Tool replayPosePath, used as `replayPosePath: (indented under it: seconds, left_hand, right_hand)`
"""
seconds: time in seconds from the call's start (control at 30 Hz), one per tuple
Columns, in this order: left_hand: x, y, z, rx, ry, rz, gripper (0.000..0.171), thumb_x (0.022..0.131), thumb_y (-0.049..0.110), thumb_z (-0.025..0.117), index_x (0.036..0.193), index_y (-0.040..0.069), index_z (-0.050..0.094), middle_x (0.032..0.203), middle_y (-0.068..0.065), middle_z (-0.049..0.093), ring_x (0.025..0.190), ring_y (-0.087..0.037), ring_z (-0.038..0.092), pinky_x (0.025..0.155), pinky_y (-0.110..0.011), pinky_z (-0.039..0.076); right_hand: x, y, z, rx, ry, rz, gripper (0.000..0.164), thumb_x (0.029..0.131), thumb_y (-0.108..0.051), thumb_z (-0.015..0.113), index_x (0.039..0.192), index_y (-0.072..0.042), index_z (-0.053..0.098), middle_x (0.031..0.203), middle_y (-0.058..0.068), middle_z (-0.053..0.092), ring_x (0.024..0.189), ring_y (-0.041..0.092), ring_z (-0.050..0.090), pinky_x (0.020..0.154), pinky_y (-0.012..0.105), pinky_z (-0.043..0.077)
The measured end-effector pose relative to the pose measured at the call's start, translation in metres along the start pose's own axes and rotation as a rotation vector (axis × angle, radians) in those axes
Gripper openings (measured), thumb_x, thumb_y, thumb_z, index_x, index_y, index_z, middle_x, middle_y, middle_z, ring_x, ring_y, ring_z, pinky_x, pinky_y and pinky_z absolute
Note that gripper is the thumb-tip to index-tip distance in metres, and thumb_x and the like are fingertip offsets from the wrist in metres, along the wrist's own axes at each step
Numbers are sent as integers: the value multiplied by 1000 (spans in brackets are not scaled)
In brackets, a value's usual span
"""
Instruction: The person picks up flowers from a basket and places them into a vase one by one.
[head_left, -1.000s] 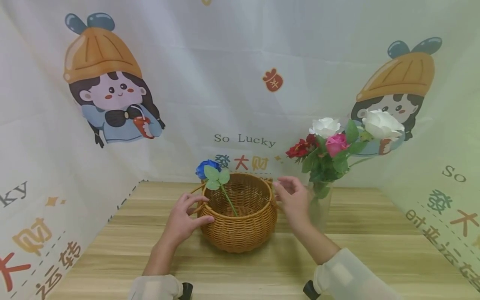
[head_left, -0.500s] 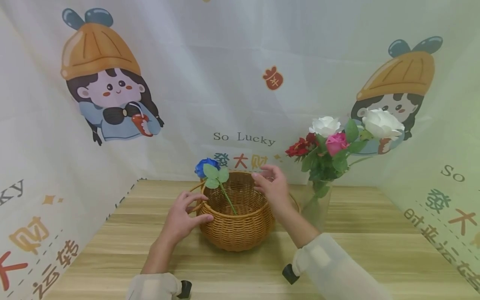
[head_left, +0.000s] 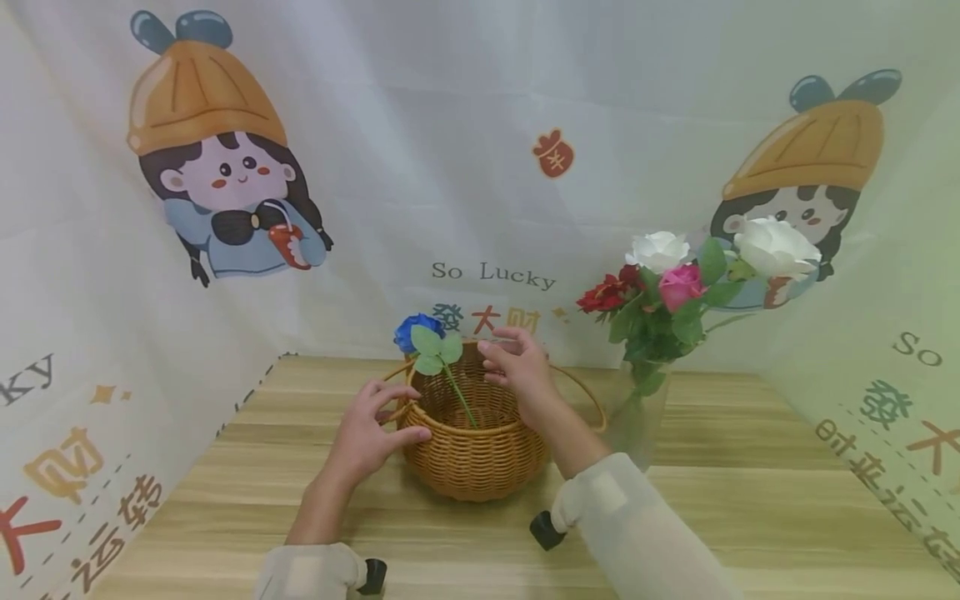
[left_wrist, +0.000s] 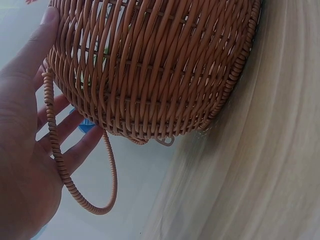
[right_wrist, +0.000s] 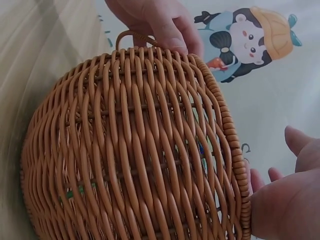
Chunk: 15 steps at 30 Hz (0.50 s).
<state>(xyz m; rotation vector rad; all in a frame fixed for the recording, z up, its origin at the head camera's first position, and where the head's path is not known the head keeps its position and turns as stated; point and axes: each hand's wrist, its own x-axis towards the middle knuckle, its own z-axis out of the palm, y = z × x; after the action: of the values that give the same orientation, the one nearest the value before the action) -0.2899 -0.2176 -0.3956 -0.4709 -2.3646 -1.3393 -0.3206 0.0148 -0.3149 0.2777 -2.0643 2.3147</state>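
In the head view a round wicker basket (head_left: 476, 462) stands on the table. A blue rose (head_left: 417, 332) with green leaves leans over its left rim, its stem running down inside. My left hand (head_left: 367, 433) holds the basket's left side, thumb on the near wall and fingers behind. The left wrist view shows a wicker handle loop (left_wrist: 80, 192) hanging across that palm. Over the basket's right part hovers my right hand (head_left: 525, 375), fingers loosely bent and nothing between them. Past the right forearm the other handle loop (head_left: 592, 392) sticks out sideways.
Right of the basket is a clear vase (head_left: 645, 417) with white roses (head_left: 776, 247), a pink rose (head_left: 681, 287) and red flowers (head_left: 611, 292). A printed cloth (head_left: 420, 167) with cartoon figures encloses the wooden table (head_left: 750, 500) at the back and sides.
My right hand has moved left from the basket's right edge to above its opening, and the right handle loop has come into sight. The left hand and the blue rose stay as they were.
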Motion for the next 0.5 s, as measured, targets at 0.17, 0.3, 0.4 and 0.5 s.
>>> replayPosePath:
  seconds: [0.17, 0.3, 0.4, 0.5]
  left_hand:
    - [0, 0, 1, 1, 4, 5, 54, 70, 35, 87, 115, 13, 67, 116, -6, 51, 117, -30, 51, 96, -46, 52]
    - [0, 0, 2, -1, 2, 7, 55, 69, 35, 88, 115, 13, 67, 116, -6, 51, 116, -29, 51, 95, -46, 53]
    - [0, 0, 2, 5, 4, 11, 54, 69, 35, 88, 114, 15, 67, 115, -6, 52, 115, -30, 53, 94, -45, 53]
    - [0, 1, 2, 9, 5, 15, 52, 69, 36, 88, 114, 17, 67, 113, -6, 51, 113, -30, 54, 93, -45, 54]
  right_hand:
    - [5, 4, 2, -3, -14, 30, 43, 93, -18, 68, 130, -5, 50, 122, 16, 56, 91, 22, 60, 88, 41, 57]
    - [6, 8, 3, -38, -35, 61, 43, 93, -20, 68, 129, -5, 51, 122, 14, 57, 94, 24, 60, 89, 43, 56]
    - [7, 10, 4, -59, -47, 86, 43, 94, -22, 67, 131, -5, 51, 123, 13, 57, 99, 26, 60, 88, 42, 57]
    - [10, 13, 5, -58, -79, 134, 45, 95, -24, 65, 133, -5, 51, 125, 13, 56, 107, 31, 58, 94, 47, 53]
